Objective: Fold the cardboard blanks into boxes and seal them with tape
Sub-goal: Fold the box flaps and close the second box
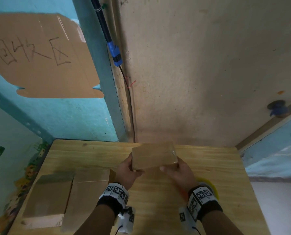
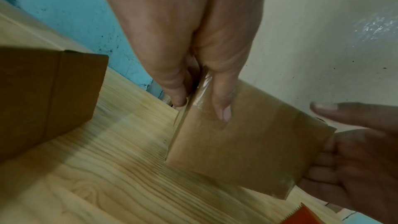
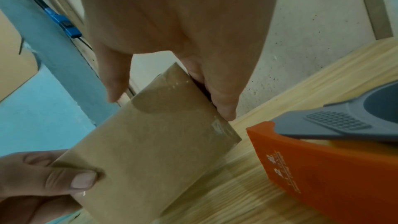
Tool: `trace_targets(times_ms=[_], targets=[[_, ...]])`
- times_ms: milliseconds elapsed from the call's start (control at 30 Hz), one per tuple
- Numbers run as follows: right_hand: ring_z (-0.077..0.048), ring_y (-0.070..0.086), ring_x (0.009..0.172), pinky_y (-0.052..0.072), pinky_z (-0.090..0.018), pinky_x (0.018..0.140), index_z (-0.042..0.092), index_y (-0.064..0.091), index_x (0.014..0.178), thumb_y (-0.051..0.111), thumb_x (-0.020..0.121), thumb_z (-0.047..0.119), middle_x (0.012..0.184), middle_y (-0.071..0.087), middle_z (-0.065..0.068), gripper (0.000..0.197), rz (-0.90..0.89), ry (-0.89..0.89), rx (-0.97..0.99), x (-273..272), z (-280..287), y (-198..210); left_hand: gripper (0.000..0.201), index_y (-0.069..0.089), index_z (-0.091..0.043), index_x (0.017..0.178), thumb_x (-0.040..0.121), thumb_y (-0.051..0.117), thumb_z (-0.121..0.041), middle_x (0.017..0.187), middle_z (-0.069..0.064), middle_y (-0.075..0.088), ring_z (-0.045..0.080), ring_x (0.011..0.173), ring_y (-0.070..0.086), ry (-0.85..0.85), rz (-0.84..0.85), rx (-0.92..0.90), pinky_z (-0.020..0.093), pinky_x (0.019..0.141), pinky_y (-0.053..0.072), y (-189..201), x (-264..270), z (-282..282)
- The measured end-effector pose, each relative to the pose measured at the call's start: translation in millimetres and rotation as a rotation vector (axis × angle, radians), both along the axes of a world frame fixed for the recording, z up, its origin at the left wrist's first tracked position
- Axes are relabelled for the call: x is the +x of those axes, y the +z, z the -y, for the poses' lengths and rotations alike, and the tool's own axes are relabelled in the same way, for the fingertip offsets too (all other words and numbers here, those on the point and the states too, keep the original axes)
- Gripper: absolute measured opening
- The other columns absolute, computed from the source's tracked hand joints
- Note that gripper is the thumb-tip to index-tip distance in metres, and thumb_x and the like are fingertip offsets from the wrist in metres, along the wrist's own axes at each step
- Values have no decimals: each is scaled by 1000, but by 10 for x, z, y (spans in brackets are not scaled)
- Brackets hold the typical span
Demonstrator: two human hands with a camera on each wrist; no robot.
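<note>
Head view: Over a pale wooden desk (image 1: 209, 167), a person holds a small folded cardboard box (image 1: 154, 155) in the air with both hands, near the desk's far edge.
Left hand, head view: The left hand (image 1: 127, 173) has its grip closed on the box's left end, thumb on top.
Right hand, head view: The right hand (image 1: 179, 173) holds the right end, where clear tape (image 1: 174, 154) glints at the corner.
Desk, head view: Two cardboard pieces (image 1: 65, 199), boxes or blanks, lie on the left part of the desk, well apart from the held box.
Left wrist view: The left thumb lies flat on the box face (image 2: 247, 146) and the fingers curl under the edge, beside a strip of shiny tape (image 2: 202, 89); the right hand (image 2: 355, 159) carries the far end.
Right wrist view: The right fingers (image 3: 221, 101) wrap the taped end of the box (image 3: 150, 142), while the thumb appears to stand just clear of the face. An orange-and-grey tape dispenser (image 3: 323, 159) rests on the desk just beside.
Risk: The tape looks wrinkled at the corners; if not pressed flat, it may lift and let a flap spring open.
Risk, handling: Squeezing the thin card ends too hard could dent the walls, and a loose right-hand grip may let the box tip onto the desk.
</note>
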State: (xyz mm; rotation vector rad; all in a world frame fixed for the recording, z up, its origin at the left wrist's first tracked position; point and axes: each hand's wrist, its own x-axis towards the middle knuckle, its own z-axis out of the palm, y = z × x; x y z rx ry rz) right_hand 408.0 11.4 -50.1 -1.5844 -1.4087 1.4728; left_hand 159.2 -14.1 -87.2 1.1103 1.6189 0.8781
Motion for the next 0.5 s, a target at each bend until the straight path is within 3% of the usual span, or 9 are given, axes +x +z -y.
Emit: trace_targets(times_ms=[133, 200, 333, 433, 500], targets=[[-11, 73, 110, 58, -44, 102, 34, 73, 125, 73, 83, 68, 115, 79, 15, 54, -65, -75, -64, 55, -18, -18, 98, 45, -50, 147, 71, 90, -7, 114, -17, 74, 8, 109, 70, -43, -30, -16, 41, 93, 61, -90, 38, -45], [-13, 74, 109, 57, -49, 103, 32, 74, 124, 67, 82, 71, 114, 79, 13, 58, -60, -86, -55, 89, -23, -60, 99, 44, -52, 147, 71, 90, -8, 113, -19, 74, 6, 108, 70, -64, -45, -16, 40, 93, 61, -115, 58, -61], [-17, 74, 111, 56, -55, 105, 31, 76, 123, 68, 85, 69, 116, 80, 9, 55, -59, -102, -94, 155, -48, -143, 88, 51, -50, 142, 73, 88, -8, 109, -19, 76, 6, 104, 72, -95, -49, -23, 41, 94, 60, -157, 84, -91], [-16, 74, 110, 56, -53, 105, 29, 75, 124, 66, 99, 50, 115, 80, 10, 34, -28, -102, -108, 178, -68, -126, 85, 54, -47, 141, 74, 87, -7, 106, -18, 77, 6, 102, 73, -85, -47, -46, 41, 93, 60, -190, 101, -113], [-16, 74, 111, 56, -53, 106, 27, 74, 128, 64, 102, 44, 116, 80, 11, 32, -21, -112, -127, 186, -81, -105, 84, 54, -49, 140, 74, 87, -8, 105, -19, 77, 6, 100, 73, -83, -63, -46, 41, 91, 61, -196, 124, -131]])
